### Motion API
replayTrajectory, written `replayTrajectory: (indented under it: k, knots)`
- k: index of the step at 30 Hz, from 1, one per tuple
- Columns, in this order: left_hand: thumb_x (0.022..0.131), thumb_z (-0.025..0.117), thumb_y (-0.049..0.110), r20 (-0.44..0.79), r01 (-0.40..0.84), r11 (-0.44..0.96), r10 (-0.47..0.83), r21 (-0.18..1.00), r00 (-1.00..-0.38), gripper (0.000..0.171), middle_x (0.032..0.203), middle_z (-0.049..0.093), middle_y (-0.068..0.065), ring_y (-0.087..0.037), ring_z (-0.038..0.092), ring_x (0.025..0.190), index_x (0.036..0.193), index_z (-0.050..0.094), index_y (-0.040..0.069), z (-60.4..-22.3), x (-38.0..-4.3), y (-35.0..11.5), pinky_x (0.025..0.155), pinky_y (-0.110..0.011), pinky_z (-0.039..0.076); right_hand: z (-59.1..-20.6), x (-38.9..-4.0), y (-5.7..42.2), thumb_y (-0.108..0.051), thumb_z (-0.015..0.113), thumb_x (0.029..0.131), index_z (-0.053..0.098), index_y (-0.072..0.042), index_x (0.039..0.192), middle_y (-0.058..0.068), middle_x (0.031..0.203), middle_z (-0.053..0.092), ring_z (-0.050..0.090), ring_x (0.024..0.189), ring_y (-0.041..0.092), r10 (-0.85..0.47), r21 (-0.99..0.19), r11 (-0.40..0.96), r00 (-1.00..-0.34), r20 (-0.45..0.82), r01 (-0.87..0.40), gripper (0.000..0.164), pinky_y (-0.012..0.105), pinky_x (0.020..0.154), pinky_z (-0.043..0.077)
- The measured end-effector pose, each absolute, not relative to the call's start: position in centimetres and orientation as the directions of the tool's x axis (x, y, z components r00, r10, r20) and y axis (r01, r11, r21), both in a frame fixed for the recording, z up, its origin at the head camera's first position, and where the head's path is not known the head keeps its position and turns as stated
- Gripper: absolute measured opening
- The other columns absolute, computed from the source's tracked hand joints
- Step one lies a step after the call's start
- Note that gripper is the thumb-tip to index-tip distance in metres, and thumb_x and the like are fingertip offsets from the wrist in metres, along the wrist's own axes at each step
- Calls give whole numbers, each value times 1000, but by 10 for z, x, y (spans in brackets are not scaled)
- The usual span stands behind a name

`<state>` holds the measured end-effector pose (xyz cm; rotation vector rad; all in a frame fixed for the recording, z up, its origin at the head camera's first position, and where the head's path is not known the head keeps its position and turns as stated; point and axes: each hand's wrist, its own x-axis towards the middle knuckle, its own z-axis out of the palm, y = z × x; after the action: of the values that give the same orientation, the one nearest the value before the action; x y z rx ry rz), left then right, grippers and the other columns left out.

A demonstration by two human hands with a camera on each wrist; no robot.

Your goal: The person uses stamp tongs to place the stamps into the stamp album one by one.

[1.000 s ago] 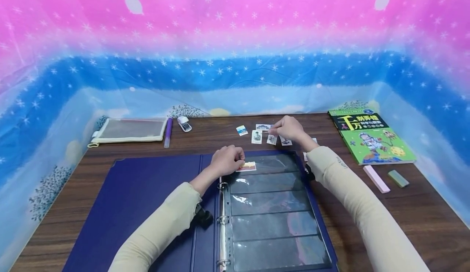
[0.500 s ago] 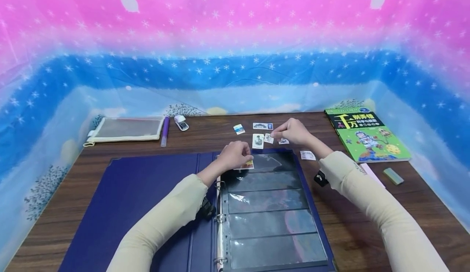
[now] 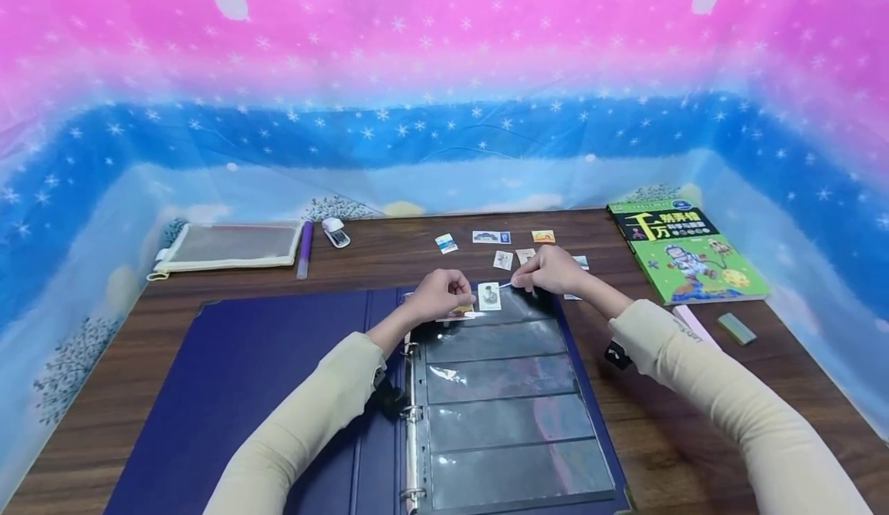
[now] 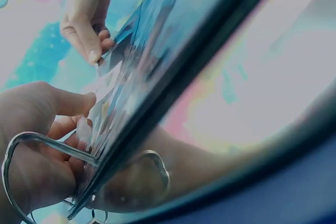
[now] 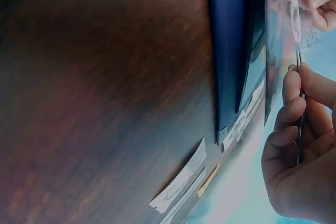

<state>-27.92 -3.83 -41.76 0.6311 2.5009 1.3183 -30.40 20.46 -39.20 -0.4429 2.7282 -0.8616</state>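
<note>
My right hand (image 3: 553, 272) grips thin metal tweezers (image 5: 301, 135) between thumb and fingers. At their tip is an upright pale stamp (image 3: 489, 296) with a greenish-grey figure, over the top pocket row of the black stock page (image 3: 496, 341). My left hand (image 3: 440, 299) pinches the page's top edge with thumb and finger, close to the rings. Beside those fingertips a red and yellow stamp (image 3: 458, 313) shows in the top row, partly hidden. The page sits in an open dark blue ring binder (image 3: 278, 384).
Several loose stamps lie behind the binder, among them a blue one (image 3: 446, 243) and an orange one (image 3: 543, 236). A green book (image 3: 694, 260), a pink bar (image 3: 694, 326) and a grey-green block (image 3: 736, 329) are at right. A mesh pouch (image 3: 232, 246) and purple pen (image 3: 305, 249) are at left.
The right hand, with the tweezers, has brought the figure stamp from the table toward me over the page's top row. The left hand stays at the page's top edge.
</note>
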Motion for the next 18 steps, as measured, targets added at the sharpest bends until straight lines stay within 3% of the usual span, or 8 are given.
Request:
replayTrajectory:
  k: [5,10,14,18]
  knots:
    - [87,63,13,-27,237,484,477,842,-879,10,72,52,1,-11,46,65,83,59,5,-420,-280,-40,63,-22,40,-391,-303,201,-25,65,86,75,-12,95,5,68,71,61,64,11,-389,-576,781,-910,-143,-243,19,25,62,41]
    - [87,63,14,-30,233,485,476,843,-879,10,73,52,1,-11,47,66,82,59,6,-421,-280,-40,64,-22,40,-391,-306,202,-23,65,86,75,-10,96,7,70,72,63,65,12,-422,-572,776,-892,-161,-264,19,25,62,42]
    - [87,63,12,-12,248,451,499,858,-866,10,72,51,2,-11,45,64,81,58,6,-421,-280,-40,63,-23,39,-390,-308,201,-23,65,86,75,-9,96,10,73,72,60,61,14,-442,-576,773,-877,-187,-266,19,26,59,38]
    - [87,63,11,6,252,399,525,882,-851,10,71,50,2,-12,44,61,81,56,6,-422,-280,-41,62,-23,38,-388,-311,200,-21,65,86,75,-8,93,10,69,71,45,49,13,-471,-579,765,-857,-206,-281,18,26,57,34]
